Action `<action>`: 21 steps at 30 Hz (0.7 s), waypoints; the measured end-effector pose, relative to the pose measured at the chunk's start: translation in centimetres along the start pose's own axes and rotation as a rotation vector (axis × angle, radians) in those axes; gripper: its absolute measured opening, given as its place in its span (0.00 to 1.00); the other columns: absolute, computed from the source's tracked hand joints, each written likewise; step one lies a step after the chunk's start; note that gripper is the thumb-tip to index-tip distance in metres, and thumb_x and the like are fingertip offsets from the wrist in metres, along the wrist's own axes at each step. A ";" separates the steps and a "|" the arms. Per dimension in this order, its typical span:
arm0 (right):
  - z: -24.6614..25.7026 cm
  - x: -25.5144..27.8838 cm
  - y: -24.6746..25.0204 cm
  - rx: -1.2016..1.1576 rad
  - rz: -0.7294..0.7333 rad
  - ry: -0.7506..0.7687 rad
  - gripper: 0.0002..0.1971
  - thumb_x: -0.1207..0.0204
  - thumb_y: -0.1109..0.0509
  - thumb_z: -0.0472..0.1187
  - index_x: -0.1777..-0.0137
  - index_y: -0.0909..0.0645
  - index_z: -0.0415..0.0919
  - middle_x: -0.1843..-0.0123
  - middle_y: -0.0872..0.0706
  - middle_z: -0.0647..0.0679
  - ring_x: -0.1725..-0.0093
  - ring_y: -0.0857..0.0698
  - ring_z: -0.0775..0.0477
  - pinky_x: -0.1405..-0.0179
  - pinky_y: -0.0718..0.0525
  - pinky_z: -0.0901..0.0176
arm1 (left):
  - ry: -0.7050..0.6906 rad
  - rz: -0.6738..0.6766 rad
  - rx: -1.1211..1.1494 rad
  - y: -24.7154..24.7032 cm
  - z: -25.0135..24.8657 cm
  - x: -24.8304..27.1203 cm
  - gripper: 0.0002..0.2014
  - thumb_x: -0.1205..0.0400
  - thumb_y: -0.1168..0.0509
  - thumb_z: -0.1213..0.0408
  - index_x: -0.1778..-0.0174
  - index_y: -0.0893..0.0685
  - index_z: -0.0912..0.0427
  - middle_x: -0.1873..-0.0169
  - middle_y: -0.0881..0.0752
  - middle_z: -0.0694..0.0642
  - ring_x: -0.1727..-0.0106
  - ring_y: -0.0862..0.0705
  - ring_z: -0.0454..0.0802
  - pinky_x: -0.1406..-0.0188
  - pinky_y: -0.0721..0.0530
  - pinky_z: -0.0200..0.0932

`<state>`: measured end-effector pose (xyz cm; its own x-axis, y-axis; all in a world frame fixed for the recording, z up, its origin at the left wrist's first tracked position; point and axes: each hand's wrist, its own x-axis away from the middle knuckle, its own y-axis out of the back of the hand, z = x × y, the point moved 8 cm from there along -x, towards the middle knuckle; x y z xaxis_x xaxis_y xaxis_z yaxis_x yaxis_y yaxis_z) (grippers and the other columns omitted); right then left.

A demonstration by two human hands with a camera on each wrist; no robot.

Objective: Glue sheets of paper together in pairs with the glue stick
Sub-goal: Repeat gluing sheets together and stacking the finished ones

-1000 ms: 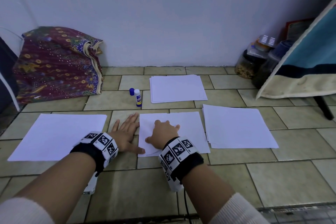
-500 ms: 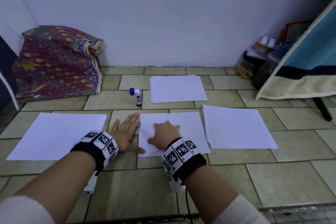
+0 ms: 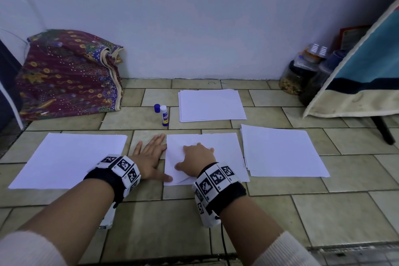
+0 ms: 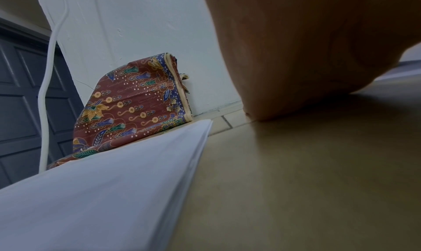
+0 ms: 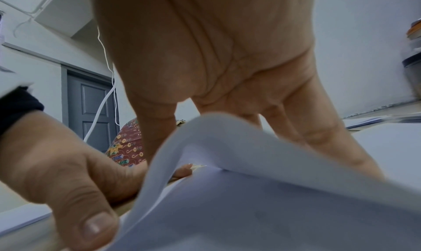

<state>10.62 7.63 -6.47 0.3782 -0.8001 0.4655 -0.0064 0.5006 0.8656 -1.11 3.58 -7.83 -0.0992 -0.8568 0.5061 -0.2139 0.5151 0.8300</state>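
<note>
Hardly anything has moved since before; both hands stay at the middle sheet (image 3: pixel 224 147) on the floor (image 3: pixel 323 211).

Head view: my left hand (image 3: pixel 149 157) lies flat, grip spread, thumb at the sheet's edge. My right hand (image 3: pixel 194 161) presses the sheet. Glue stick (image 3: pixel 164 115) stands beyond, beside the far stack (image 3: pixel 211 104).

Left wrist: the left stack (image 4: pixel 102 192) beside my palm.

Right wrist: my right fingers (image 5: pixel 318 129) are apart and straight, fingertips down; the sheet's corner (image 5: pixel 227 138) curls up.

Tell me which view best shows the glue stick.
Head view: the glue stick stands upright on the floor tiles, its blue cap off beside it, left of the far paper stack. Neither wrist view shows it; they show hands, paper and patterned cloth.
</note>
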 end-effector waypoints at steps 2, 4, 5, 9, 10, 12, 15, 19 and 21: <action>0.0 0.4 0.2 -0.018 -0.002 0.004 0.31 0.24 0.35 0.58 0.26 0.32 0.42 0.24 0.31 0.35 0.27 0.29 0.39 0.24 0.42 0.35 | -0.006 -0.007 0.007 0.1 0.0 0.0 0.54 0.25 0.32 0.38 0.16 0.64 0.49 0.19 0.73 0.48 0.19 0.73 0.43 0.21 0.72 0.55; 0.1 0.9 0.5 -0.039 -0.002 0.010 0.36 0.24 0.34 0.58 0.20 0.40 0.44 0.22 0.34 0.33 0.26 0.29 0.37 0.23 0.43 0.35 | -0.007 -0.015 0.015 0.1 0.0 0.0 0.55 0.26 0.31 0.38 0.16 0.64 0.50 0.19 0.73 0.48 0.19 0.73 0.43 0.21 0.72 0.55; 0.1 1.0 0.6 -0.045 -0.002 0.012 0.39 0.24 0.34 0.58 0.18 0.44 0.46 0.22 0.34 0.33 0.26 0.29 0.37 0.23 0.44 0.35 | -0.006 -0.019 0.018 0.1 0.1 -0.1 0.56 0.26 0.31 0.37 0.17 0.66 0.51 0.19 0.73 0.47 0.19 0.73 0.42 0.21 0.72 0.54; 0.3 1.4 0.8 -0.028 0.010 0.033 0.34 0.24 0.34 0.58 0.21 0.38 0.47 0.26 0.30 0.34 0.27 0.30 0.38 0.24 0.42 0.36 | -0.004 -0.006 0.025 0.0 0.4 -0.1 0.62 0.29 0.30 0.35 0.18 0.70 0.53 0.20 0.74 0.48 0.19 0.73 0.43 0.21 0.72 0.53; 0.3 1.4 0.7 -0.021 0.017 0.033 0.32 0.24 0.34 0.58 0.22 0.36 0.47 0.26 0.30 0.34 0.27 0.30 0.39 0.24 0.42 0.36 | -0.004 -0.003 0.026 0.0 0.4 -0.1 0.62 0.30 0.30 0.35 0.18 0.70 0.54 0.20 0.74 0.49 0.19 0.73 0.43 0.21 0.72 0.53; 0.3 1.4 0.6 0.002 0.036 0.022 0.32 0.23 0.35 0.58 0.23 0.35 0.46 0.24 0.33 0.33 0.26 0.31 0.39 0.23 0.42 0.36 | -0.006 0.000 0.038 0.1 0.6 -0.1 0.63 0.29 0.28 0.37 0.18 0.71 0.55 0.20 0.75 0.49 0.19 0.72 0.43 0.20 0.72 0.52; 0.4 1.5 0.6 0.026 0.047 0.004 0.33 0.23 0.35 0.59 0.21 0.36 0.46 0.21 0.36 0.32 0.26 0.30 0.38 0.22 0.44 0.35 | -0.011 0.039 0.043 -0.1 0.7 -0.2 0.74 0.46 0.33 0.24 0.19 0.73 0.55 0.21 0.76 0.49 0.20 0.73 0.42 0.21 0.73 0.52; 0.4 1.6 0.7 0.021 0.042 0.000 0.30 0.22 0.36 0.57 0.23 0.35 0.47 0.22 0.35 0.33 0.27 0.28 0.39 0.23 0.43 0.36 | -0.044 0.066 0.057 -0.2 1.0 -0.2 0.84 0.66 0.47 0.11 0.20 0.76 0.54 0.23 0.76 0.42 0.21 0.74 0.40 0.22 0.74 0.50; 0.4 1.7 0.7 0.024 0.045 -0.001 0.30 0.22 0.34 0.55 0.23 0.35 0.47 0.23 0.35 0.33 0.28 0.28 0.39 0.23 0.43 0.36 | -0.028 0.067 0.089 -0.2 0.9 -0.4 0.77 0.52 0.41 0.14 0.19 0.74 0.54 0.22 0.74 0.41 0.20 0.73 0.40 0.22 0.73 0.49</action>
<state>10.93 6.48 -5.04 0.3757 -0.7774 0.5044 -0.0461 0.5279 0.8480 -1.92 3.77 -8.40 -0.1427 -0.8214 0.5522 -0.2908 0.5680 0.7699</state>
